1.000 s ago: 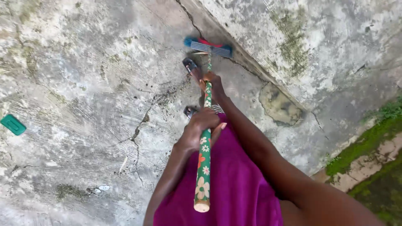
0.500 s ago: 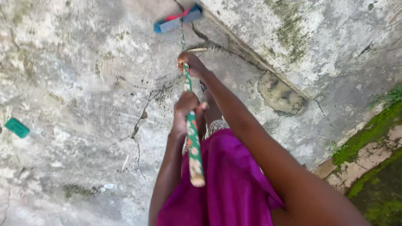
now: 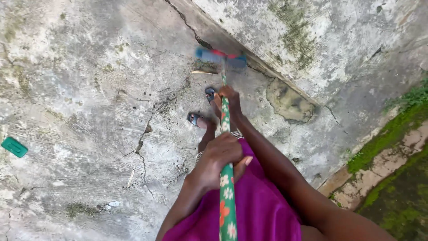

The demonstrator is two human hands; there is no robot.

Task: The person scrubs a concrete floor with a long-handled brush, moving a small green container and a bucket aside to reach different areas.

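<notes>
Two hands on one broom, outdoors on cracked concrete.

Left hand (image 3: 219, 161) wraps its fingers tight round the green floral broom handle (image 3: 227, 196) nearer the body; right hand (image 3: 229, 99) grips it farther down, fingers closed. Beyond the right fingers the blurred blue-and-red broom head (image 3: 220, 57) meets the grey, stained concrete floor (image 3: 80, 80) at a raised ledge (image 3: 321, 40). Two sandalled feet (image 3: 201, 115) stand beside the handle; one green object (image 3: 14, 147) lies well left of the fingers.

Green broom handle (image 3: 227, 196) patterned with white and orange flowers, blue and red blurred broom head (image 3: 220, 57), magenta skirt (image 3: 258, 209), blue sandals (image 3: 194, 119), small green rectangular object (image 3: 14, 147), grey cracked concrete floor (image 3: 80, 89) with green moss.
</notes>
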